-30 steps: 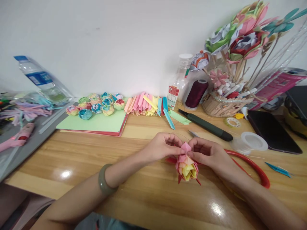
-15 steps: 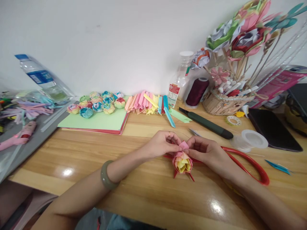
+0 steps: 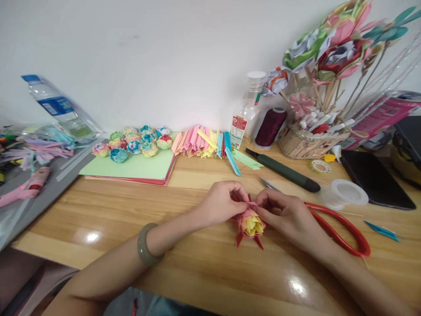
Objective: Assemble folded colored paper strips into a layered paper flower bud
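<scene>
A folded paper flower (image 3: pixel 251 224), yellow inside with pink and red outer petals, is held just over the wooden table. My left hand (image 3: pixel 226 201) pinches a pink petal at its upper left side. From the right, my right hand (image 3: pixel 283 210) pinches the same upper edge with thumb and fingers. Pointed red paper pieces stick out below and above the flower. Behind my right hand, red-handled scissors (image 3: pixel 360 241) lie partly hidden, their blade tip showing beyond my fingers.
Small paper flowers (image 3: pixel 133 146) sit on green paper (image 3: pixel 131 169). Folded strips (image 3: pixel 197 141), a glass bottle (image 3: pixel 246 109), purple thread (image 3: pixel 270 127), a dark green cutter (image 3: pixel 286 171), a clear spool (image 3: pixel 348 193), a phone (image 3: pixel 378 177) and a flower basket (image 3: pixel 309 142) stand or lie beyond.
The pink petal at the top, raised before, is now pressed down toward the flower between my fingers. The flower has tilted slightly, and both hands have shifted a little.
</scene>
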The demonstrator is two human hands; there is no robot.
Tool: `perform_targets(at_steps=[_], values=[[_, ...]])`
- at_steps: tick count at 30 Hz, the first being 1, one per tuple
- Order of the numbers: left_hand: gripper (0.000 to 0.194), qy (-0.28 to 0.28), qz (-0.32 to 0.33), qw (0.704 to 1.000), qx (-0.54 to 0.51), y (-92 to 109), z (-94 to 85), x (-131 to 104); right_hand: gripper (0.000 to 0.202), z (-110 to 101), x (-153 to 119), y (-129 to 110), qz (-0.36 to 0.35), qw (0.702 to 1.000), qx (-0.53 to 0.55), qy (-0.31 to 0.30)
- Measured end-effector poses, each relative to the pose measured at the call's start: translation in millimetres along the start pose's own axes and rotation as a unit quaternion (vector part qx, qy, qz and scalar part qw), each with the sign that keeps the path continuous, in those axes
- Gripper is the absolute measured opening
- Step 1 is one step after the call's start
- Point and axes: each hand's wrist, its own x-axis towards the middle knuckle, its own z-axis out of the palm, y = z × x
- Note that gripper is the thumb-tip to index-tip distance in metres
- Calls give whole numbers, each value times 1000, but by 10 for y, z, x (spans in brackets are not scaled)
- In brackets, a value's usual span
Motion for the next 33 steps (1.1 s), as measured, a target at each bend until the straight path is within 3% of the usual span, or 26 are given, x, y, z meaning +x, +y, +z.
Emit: perform_targets(at_steps=[4, 7, 10, 13, 15, 19, 22, 25, 28, 30, 33], values=[[5, 18, 51, 998, 15, 9, -11, -24, 12, -7, -28, -53, -65, 995, -66, 22], [3, 20, 54, 997, -49, 28, -26, -12, 8, -18, -53, -36, -100, 985, -130, 54], [12, 29, 0, 992, -126, 55, -42, 13, 8, -24, -77, 29, -135, 966, -205, 76], [22, -4, -79, 982, -170, 66, -51, 34, 11, -25, -81, 91, -179, 941, -272, 89], [17, -21, -82, 981, -173, 64, -47, 37, 13, -33, -73, 98, -205, 929, -290, 104], [9, 11, 24, 993, -115, 61, -18, 2, 12, -80, -65, 1, -250, 916, -258, 177], [6, 80, 127, 988, -42, 54, 9, -59, 8, -113, -85, -116, -224, 923, -212, 232], [3, 163, 275, 944, 74, 27, 25, -115, 6, -115, -96, -195, -138, 962, -145, 187], [10, 175, 420, 867, 203, -12, 25, -135, 17, -94, -77, -210, -65, 991, -55, 102], [13, 166, 470, 831, 246, -31, 25, -129, 20, -82, -62, -195, -41, 996, -6, 73], [13, 167, 482, 822, 254, -38, 33, -114, 22, -78, -52, -167, -17, 997, 42, 59]])
